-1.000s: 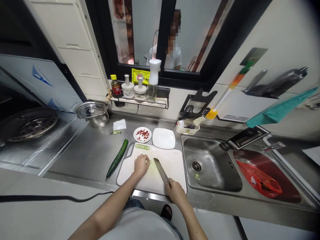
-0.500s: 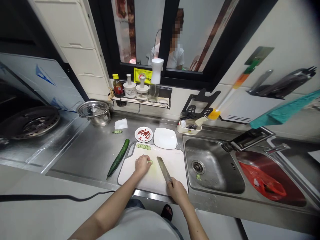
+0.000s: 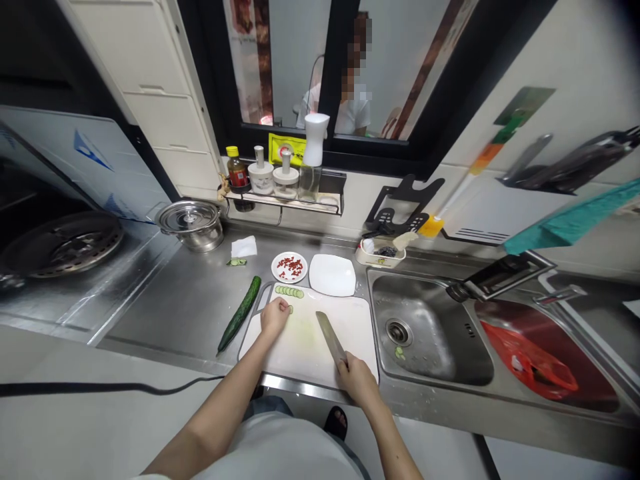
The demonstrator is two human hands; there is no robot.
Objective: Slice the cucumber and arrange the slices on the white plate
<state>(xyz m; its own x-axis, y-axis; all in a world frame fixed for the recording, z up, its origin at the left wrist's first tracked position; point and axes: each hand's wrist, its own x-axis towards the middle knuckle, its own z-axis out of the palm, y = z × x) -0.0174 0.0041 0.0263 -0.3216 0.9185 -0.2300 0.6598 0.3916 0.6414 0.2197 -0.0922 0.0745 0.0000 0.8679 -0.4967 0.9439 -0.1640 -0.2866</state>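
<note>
Over the left part of the white cutting board [image 3: 345, 333], my left hand [image 3: 275, 316] pinches a small cucumber slice [image 3: 291, 310] between thumb and fingers. My right hand [image 3: 358, 377] is wrapped round the handle of a kitchen knife [image 3: 330, 337], whose blade points away from me over the board. A row of overlapping cucumber slices [image 3: 289, 292] lies along the board's far left edge, just beyond my left hand. Left of the board, a long dark green cucumber [image 3: 240, 315] rests on the steel counter.
Behind the board stand a small plate of chopped red pieces [image 3: 289, 267] and a white square plate [image 3: 332, 275]. To the right is a steel sink [image 3: 430, 333] with a red bag [image 3: 535, 363] in the second basin. A lidded pot [image 3: 193, 225] stands at the back left.
My left hand has moved left and away from me with the cucumber slice, towards the row. The knife in my right hand has hardly moved over the board.
</note>
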